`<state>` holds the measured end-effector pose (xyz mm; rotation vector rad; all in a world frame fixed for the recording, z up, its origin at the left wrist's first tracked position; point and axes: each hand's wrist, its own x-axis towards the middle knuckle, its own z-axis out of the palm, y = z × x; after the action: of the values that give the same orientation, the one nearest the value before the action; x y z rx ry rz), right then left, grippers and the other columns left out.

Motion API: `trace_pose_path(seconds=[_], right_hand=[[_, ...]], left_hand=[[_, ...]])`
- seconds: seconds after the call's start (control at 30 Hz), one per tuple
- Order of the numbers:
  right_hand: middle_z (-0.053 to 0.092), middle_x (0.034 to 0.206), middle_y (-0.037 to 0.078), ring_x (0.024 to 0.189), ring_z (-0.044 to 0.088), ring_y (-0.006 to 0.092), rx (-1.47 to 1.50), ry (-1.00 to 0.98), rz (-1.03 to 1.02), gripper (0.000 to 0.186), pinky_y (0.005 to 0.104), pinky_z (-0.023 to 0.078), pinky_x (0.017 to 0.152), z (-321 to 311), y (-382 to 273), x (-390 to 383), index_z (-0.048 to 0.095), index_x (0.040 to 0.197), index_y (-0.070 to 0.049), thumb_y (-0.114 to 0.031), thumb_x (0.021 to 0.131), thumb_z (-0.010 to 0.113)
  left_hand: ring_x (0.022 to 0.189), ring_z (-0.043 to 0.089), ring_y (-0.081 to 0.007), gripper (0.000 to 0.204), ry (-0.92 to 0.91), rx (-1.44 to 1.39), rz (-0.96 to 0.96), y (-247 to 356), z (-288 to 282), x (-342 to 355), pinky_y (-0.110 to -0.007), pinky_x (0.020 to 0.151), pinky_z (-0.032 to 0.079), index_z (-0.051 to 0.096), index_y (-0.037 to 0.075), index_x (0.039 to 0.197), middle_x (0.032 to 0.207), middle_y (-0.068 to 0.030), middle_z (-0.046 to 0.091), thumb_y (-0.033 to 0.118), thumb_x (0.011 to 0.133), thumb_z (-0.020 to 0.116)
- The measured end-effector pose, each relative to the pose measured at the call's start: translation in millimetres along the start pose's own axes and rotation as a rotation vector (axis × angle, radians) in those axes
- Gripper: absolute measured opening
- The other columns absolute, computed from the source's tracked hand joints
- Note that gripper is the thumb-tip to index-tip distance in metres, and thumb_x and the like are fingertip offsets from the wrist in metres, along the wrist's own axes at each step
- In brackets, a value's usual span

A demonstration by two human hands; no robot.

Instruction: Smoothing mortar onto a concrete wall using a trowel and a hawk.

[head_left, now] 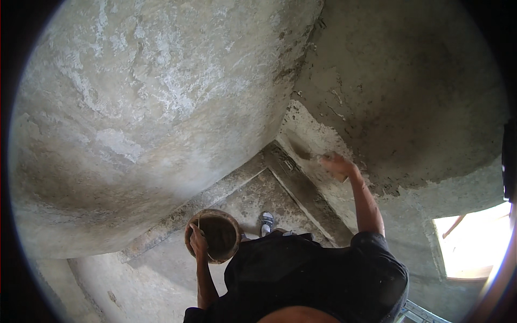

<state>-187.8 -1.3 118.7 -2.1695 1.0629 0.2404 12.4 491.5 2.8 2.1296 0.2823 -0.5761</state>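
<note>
My left hand [198,240] is closed on the left rim of a round brown bucket [230,217]. A thin upright strip, perhaps its handle, shows by my fingers. Dark grey material lies inside the bucket. Raised at the right wall [401,107], my right hand [336,163] is closed and a little smeared by motion. A tan end, like a wooden handle, sticks out below it. Ahead of the hand is a blurred grey-brown shape [299,146], perhaps a trowel blade. Fresh dark grey mortar covers the wall above a paler strip.
The rough, pale left wall [145,107] meets the right wall in a corner ahead. A low ledge [301,188] runs along both walls' feet. My sandalled foot [267,219] stands on the concrete floor. A bright opening [474,242] and metal ladder-like part [423,313] are at right.
</note>
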Motion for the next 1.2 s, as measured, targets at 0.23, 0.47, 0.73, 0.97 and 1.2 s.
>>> trace_pose_path(seconds=[0.23, 0.47, 0.73, 0.97, 1.2], right_hand=[[0.062, 0.089, 0.016, 0.063, 0.063, 0.0242, 0.220, -0.039, -0.033, 0.057, 0.0383, 0.052, 0.063, -12, -49, -10, 0.037, 0.128, -0.007, -0.030, 0.080, 0.057], [0.061, 0.085, 0.022, 0.076, 0.060, 0.0366, -0.655, 0.919, -0.316, 0.041, 0.0450, 0.049, 0.066, -113, -69, 75, 0.055, 0.105, -0.003, -0.036, 0.081, 0.056], [0.058, 0.099, 0.021, 0.087, 0.059, 0.0368, -0.896, 0.930, -0.220, 0.044, 0.0447, 0.049, 0.075, -250, -127, 121, 0.052, 0.103, -0.001, -0.040, 0.082, 0.052], [0.060, 0.096, 0.018, 0.086, 0.062, 0.0311, -0.578, 0.838, 0.015, 0.046, 0.0396, 0.052, 0.068, -254, -181, 97, 0.053, 0.108, 0.000, -0.039, 0.084, 0.053], [0.063, 0.081, 0.013, 0.068, 0.062, 0.0230, -0.318, 0.773, 0.047, 0.043, 0.0348, 0.051, 0.061, -274, -201, 48, 0.057, 0.101, 0.004, -0.035, 0.083, 0.056]], left_hand=[[0.054, 0.043, -0.0186, 0.072, -0.069, -0.069, -0.094, -1, 3, 7, -0.035, 0.055, 0.035, 0.049, 0.002, 0.060, 0.054, -0.0071, 0.044, 0.064, 0.087, 0.023], [0.054, 0.040, -0.0169, 0.069, -0.078, -0.115, 0.014, 9, 10, 0, -0.034, 0.054, 0.033, 0.048, 0.002, 0.060, 0.054, -0.0058, 0.043, 0.062, 0.088, 0.026], [0.046, 0.039, -0.0094, 0.062, -0.102, -0.290, -0.005, -5, 22, 2, -0.025, 0.043, 0.032, 0.048, 0.011, 0.060, 0.053, 0.0015, 0.040, 0.065, 0.085, 0.032], [0.043, 0.039, -0.0095, 0.063, -0.094, -0.261, -0.082, -28, 32, 15, -0.024, 0.040, 0.033, 0.050, 0.011, 0.064, 0.052, 0.0015, 0.040, 0.069, 0.082, 0.032], [0.042, 0.038, -0.0096, 0.063, -0.100, -0.307, -0.110, -1, 13, -2, -0.024, 0.039, 0.032, 0.049, 0.011, 0.065, 0.052, 0.0022, 0.038, 0.068, 0.083, 0.031]])
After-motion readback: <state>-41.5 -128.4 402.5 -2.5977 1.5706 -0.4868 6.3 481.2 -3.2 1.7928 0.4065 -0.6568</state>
